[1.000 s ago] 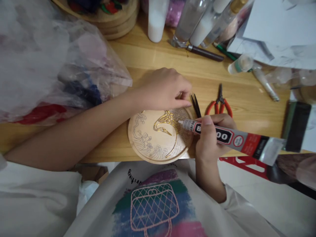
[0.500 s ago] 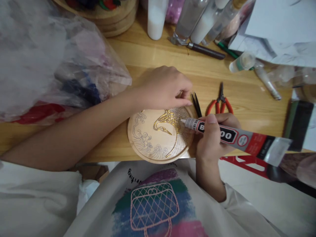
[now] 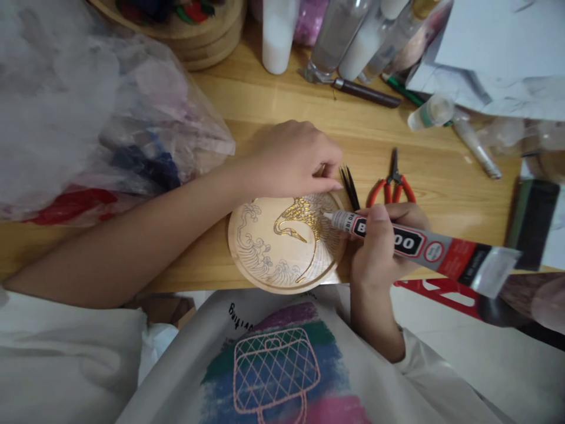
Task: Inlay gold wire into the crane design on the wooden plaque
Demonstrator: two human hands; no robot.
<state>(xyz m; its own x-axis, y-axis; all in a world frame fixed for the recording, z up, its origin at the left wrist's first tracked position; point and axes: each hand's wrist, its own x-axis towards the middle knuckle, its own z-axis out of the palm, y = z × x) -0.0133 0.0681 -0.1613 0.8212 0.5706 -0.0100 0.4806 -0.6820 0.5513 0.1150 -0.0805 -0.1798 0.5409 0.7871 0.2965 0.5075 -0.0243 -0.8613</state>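
Right hand (image 3: pixel 382 247) has its fingers wrapped tight around the glue tube (image 3: pixel 424 247), nozzle tip touching the gold crane outline on the wooden disc (image 3: pixel 285 244). The disc lies flat at the counter's (image 3: pixel 273 106) near edge. Left hand (image 3: pixel 291 159) is loosely curled, fingertips pinning the disc's far rim, holding nothing; black tweezers (image 3: pixel 350 187) and red pliers (image 3: pixel 392 182) lie just beyond.

A bare strip of table (image 3: pixel 265 103) lies open between the far bottles (image 3: pixel 338 35) and the wooden disc (image 3: pixel 269 259). A bulging plastic bag (image 3: pixel 88 118) blocks the left; black tweezers (image 3: pixel 350 187) and red pliers (image 3: pixel 392 187) crowd the right.
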